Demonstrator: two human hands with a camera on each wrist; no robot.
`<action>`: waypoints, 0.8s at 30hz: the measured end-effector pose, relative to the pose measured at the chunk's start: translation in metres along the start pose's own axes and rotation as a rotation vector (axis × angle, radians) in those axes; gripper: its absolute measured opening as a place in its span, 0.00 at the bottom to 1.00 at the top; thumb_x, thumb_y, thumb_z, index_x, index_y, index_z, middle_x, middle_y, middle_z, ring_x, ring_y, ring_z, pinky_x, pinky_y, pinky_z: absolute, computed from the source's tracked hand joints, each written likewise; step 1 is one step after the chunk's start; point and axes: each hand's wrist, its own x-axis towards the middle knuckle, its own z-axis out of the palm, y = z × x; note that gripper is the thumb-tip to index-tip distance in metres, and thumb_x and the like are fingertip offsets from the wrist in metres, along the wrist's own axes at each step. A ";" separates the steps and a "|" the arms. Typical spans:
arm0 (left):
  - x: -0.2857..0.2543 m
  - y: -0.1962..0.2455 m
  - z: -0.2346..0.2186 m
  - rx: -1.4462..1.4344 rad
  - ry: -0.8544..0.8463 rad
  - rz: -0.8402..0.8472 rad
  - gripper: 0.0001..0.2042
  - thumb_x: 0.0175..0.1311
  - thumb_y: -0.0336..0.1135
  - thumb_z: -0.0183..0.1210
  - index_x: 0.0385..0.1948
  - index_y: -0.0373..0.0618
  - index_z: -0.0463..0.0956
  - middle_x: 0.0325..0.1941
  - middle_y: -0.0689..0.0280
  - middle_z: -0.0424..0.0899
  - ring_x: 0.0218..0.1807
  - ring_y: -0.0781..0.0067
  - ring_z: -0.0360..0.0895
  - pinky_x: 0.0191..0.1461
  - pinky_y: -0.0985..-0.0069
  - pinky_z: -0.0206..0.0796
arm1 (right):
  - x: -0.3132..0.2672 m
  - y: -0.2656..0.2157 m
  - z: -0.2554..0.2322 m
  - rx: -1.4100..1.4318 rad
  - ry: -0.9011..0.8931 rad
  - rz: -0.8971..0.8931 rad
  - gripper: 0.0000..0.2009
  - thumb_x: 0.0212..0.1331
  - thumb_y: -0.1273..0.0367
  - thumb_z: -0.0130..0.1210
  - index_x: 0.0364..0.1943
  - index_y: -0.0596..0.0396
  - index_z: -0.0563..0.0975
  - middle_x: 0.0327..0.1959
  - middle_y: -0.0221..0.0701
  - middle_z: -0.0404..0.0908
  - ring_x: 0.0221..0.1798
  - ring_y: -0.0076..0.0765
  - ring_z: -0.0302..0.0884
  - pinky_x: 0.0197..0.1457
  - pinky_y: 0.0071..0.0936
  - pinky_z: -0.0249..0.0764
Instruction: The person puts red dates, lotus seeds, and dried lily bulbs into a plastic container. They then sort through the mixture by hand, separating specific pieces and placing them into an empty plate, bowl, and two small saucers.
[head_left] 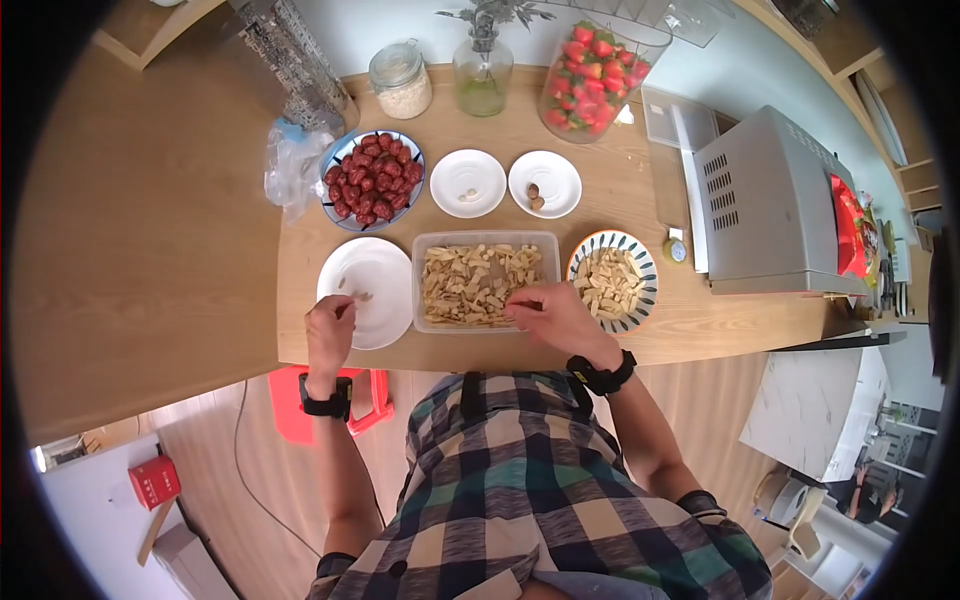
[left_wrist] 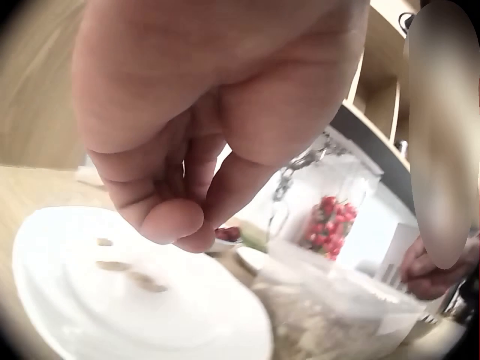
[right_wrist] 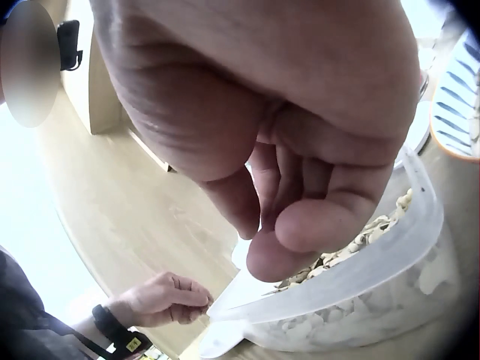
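My left hand (head_left: 331, 325) hovers over the near left part of a white plate (head_left: 385, 262), fingers curled and tips together, nothing visible between them. A few small brownish pieces (left_wrist: 112, 265) lie on that plate in the left wrist view. My right hand (head_left: 556, 318) is at the near right part of a clear rectangular container (head_left: 485, 239) of pale chopped pieces (head_left: 460, 275). In the right wrist view its fingers (right_wrist: 315, 225) curl toward the thumb above the container's edge; I see nothing held. A leaf-patterned bowl (head_left: 652, 283) holds more pale pieces to the right.
Behind stand a plate of red dates (head_left: 370, 180), two small white dishes (head_left: 468, 183) with a few bits, a glass jar (head_left: 401, 82), a vase (head_left: 483, 80) and a tub of strawberries (head_left: 590, 85). A plastic bag (head_left: 292, 170) lies left; a grey appliance (head_left: 765, 200) stands right.
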 end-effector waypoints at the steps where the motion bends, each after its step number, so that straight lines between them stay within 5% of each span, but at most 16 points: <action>1: 0.003 -0.014 0.001 -0.002 -0.003 -0.001 0.06 0.62 0.24 0.63 0.38 0.33 0.84 0.32 0.55 0.86 0.31 0.67 0.84 0.37 0.73 0.76 | -0.001 0.001 0.000 -0.002 0.001 0.003 0.07 0.64 0.71 0.62 0.38 0.61 0.85 0.25 0.35 0.84 0.26 0.25 0.81 0.30 0.27 0.74; 4: 0.010 -0.029 0.007 0.145 0.040 0.142 0.07 0.61 0.21 0.61 0.40 0.32 0.83 0.36 0.50 0.86 0.34 0.59 0.85 0.38 0.69 0.77 | -0.002 0.010 0.000 0.134 0.027 0.146 0.08 0.65 0.70 0.62 0.39 0.61 0.85 0.24 0.32 0.84 0.23 0.22 0.79 0.25 0.24 0.72; 7: 0.005 0.016 0.004 0.258 0.124 0.241 0.10 0.60 0.19 0.60 0.42 0.32 0.82 0.40 0.49 0.85 0.37 0.54 0.85 0.41 0.67 0.77 | -0.005 0.016 -0.001 0.233 0.104 0.182 0.09 0.67 0.69 0.61 0.38 0.62 0.85 0.23 0.30 0.82 0.19 0.19 0.77 0.20 0.21 0.69; 9: 0.003 0.052 0.004 0.092 0.074 0.358 0.11 0.60 0.17 0.59 0.45 0.33 0.81 0.42 0.50 0.85 0.39 0.53 0.85 0.43 0.66 0.77 | -0.006 0.017 -0.001 0.347 0.162 0.221 0.09 0.67 0.68 0.60 0.36 0.63 0.84 0.21 0.29 0.81 0.17 0.19 0.75 0.18 0.20 0.67; 12: 0.005 0.094 0.025 -0.056 -0.166 0.537 0.13 0.59 0.17 0.58 0.46 0.35 0.80 0.41 0.48 0.84 0.43 0.46 0.83 0.48 0.61 0.75 | -0.005 0.018 -0.001 0.438 0.210 0.259 0.09 0.68 0.68 0.60 0.36 0.62 0.83 0.21 0.29 0.81 0.16 0.19 0.74 0.18 0.19 0.67; 14: 0.012 0.117 0.042 0.028 -0.433 0.642 0.19 0.58 0.19 0.57 0.53 0.40 0.77 0.52 0.46 0.81 0.47 0.44 0.82 0.50 0.56 0.75 | -0.004 0.024 0.000 0.468 0.219 0.266 0.09 0.67 0.69 0.60 0.36 0.62 0.83 0.21 0.29 0.81 0.17 0.19 0.74 0.18 0.19 0.68; 15: 0.013 0.121 0.053 0.031 -0.436 0.648 0.19 0.58 0.19 0.57 0.53 0.40 0.77 0.52 0.46 0.81 0.47 0.44 0.82 0.50 0.56 0.75 | -0.004 0.027 0.000 0.495 0.225 0.273 0.09 0.67 0.69 0.60 0.37 0.63 0.83 0.22 0.29 0.81 0.17 0.20 0.75 0.17 0.20 0.69; 17: 0.014 0.136 0.072 0.471 -0.476 0.799 0.29 0.56 0.24 0.64 0.63 0.46 0.72 0.62 0.48 0.75 0.50 0.49 0.82 0.48 0.62 0.79 | -0.004 0.025 0.000 0.497 0.231 0.261 0.09 0.67 0.69 0.59 0.37 0.63 0.83 0.22 0.29 0.81 0.17 0.20 0.75 0.17 0.20 0.69; 18: 0.014 0.149 0.074 0.643 -0.642 0.662 0.34 0.54 0.25 0.64 0.68 0.51 0.68 0.67 0.47 0.70 0.54 0.46 0.81 0.51 0.58 0.78 | -0.004 0.024 0.000 0.495 0.233 0.252 0.09 0.67 0.70 0.59 0.37 0.63 0.83 0.22 0.29 0.81 0.18 0.20 0.76 0.17 0.20 0.70; 21: 0.017 0.129 0.095 0.753 -0.611 0.786 0.30 0.55 0.24 0.62 0.64 0.50 0.71 0.65 0.49 0.71 0.52 0.45 0.82 0.51 0.56 0.78 | -0.005 0.024 0.001 0.548 0.257 0.248 0.08 0.67 0.70 0.59 0.37 0.64 0.83 0.22 0.30 0.81 0.17 0.21 0.76 0.17 0.21 0.70; 24: 0.021 0.115 0.108 0.812 -0.714 0.725 0.23 0.57 0.24 0.60 0.58 0.47 0.75 0.62 0.51 0.73 0.50 0.44 0.82 0.51 0.55 0.77 | -0.006 0.025 0.001 0.571 0.273 0.231 0.08 0.67 0.71 0.59 0.37 0.64 0.83 0.22 0.30 0.81 0.17 0.21 0.76 0.17 0.21 0.71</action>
